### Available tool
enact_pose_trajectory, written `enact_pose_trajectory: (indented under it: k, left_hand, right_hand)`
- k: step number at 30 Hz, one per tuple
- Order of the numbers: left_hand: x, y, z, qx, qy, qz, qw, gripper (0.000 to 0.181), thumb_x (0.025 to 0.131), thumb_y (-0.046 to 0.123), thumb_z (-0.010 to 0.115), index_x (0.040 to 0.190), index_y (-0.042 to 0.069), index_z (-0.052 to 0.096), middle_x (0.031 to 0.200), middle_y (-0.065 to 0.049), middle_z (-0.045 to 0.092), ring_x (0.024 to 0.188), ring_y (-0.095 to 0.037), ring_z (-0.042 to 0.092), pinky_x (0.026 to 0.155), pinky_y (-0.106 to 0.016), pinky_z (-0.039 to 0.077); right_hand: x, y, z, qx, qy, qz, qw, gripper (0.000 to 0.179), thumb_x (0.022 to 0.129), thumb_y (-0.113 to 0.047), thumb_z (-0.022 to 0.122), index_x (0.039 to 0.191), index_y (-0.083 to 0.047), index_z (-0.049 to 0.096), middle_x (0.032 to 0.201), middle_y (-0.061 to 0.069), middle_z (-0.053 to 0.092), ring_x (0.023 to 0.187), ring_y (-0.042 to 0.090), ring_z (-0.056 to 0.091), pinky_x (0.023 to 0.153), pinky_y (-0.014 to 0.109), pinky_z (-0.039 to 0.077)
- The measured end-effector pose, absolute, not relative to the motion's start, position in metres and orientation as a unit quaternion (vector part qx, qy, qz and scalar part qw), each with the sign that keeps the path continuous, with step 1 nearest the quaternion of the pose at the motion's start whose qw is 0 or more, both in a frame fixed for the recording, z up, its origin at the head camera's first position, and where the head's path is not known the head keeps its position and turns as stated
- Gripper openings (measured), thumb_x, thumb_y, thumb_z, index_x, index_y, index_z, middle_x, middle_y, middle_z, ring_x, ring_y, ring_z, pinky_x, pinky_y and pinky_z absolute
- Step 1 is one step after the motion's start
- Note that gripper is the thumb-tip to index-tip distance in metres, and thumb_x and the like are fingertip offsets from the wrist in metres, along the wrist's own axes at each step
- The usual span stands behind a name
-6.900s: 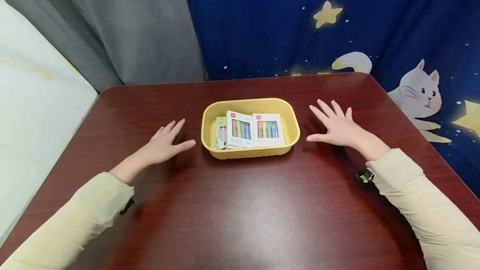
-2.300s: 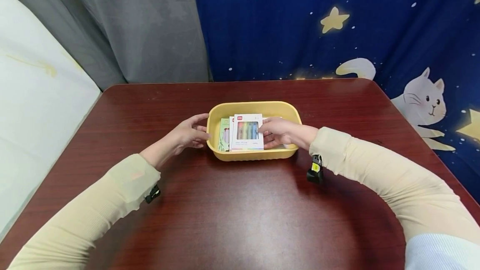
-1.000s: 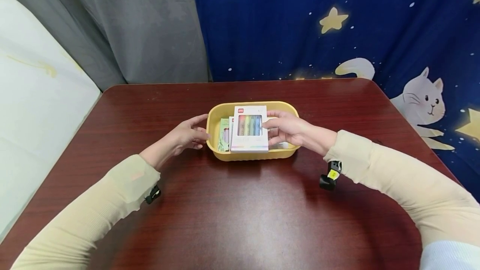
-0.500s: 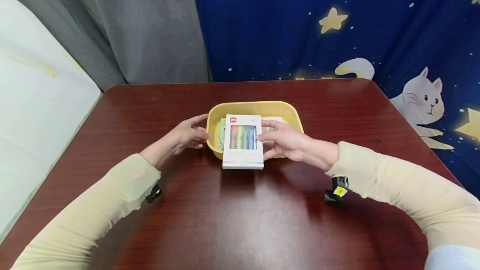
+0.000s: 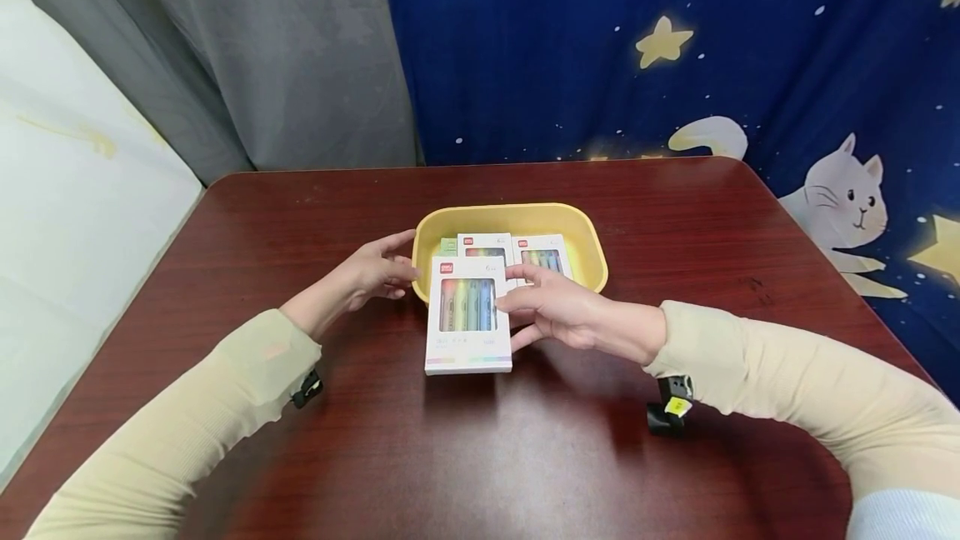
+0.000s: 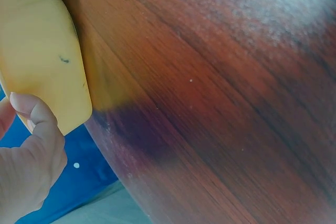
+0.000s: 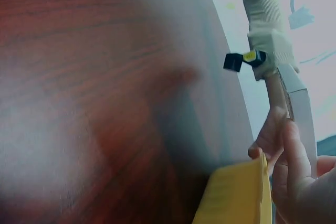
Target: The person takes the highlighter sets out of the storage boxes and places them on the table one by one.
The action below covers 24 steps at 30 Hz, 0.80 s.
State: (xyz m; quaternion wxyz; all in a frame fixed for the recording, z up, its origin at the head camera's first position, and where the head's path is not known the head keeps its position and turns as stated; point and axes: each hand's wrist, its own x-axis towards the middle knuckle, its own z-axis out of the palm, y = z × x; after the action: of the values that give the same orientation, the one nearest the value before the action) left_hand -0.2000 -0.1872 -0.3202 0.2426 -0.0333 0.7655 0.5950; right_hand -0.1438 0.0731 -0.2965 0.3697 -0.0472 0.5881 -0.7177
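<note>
My right hand [image 5: 558, 307] grips a white box of coloured markers [image 5: 471, 351] by its right edge, thumb on the front face. The box hangs tilted over the near rim of the yellow basket [image 5: 583, 244], its red logo and clear window facing up. In the right wrist view the same box [image 7: 303, 108] shows edge-on beside the thumb. My left hand [image 5: 367, 273] holds the basket's left end at the rim, fingers bent. Two more white marker boxes lie inside, one on the left [image 5: 484, 240] and one on the right [image 5: 540, 242]. A green box [image 5: 448, 247] is mostly hidden.
The basket stands on a dark red wooden table [image 5: 480, 465], which reflects the light in front of it. A grey curtain [image 5: 300, 65] and a blue starry curtain [image 5: 525, 48] hang behind the table. A white sheet [image 5: 75, 190] is at the left.
My right hand has lifted a marker box out of the basket and brought it left and toward me, past the near rim. My left hand has stayed at the basket's left end.
</note>
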Motion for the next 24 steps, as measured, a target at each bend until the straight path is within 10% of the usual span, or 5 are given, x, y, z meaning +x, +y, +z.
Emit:
enact_pose_trajectory:
  k: [24]
  left_hand:
    - [-0.197, -0.187, -0.318, -0.035, 0.777, 0.582, 0.238, 0.075, 0.085, 0.004, 0.058, 0.147, 0.017, 0.017, 0.103, -0.011, 0.055, 0.067, -0.007, 0.056, 0.058, -0.019, 0.048]
  right_hand:
    - [-0.109, 0.041, -0.321, -0.05, 0.571, -0.719, 0.393, 0.04, 0.087, 0.007, 0.049, 0.123, 0.005, 0.034, 0.089, 0.008, 0.062, 0.082, 0.023, 0.062, 0.071, 0.05, 0.052]
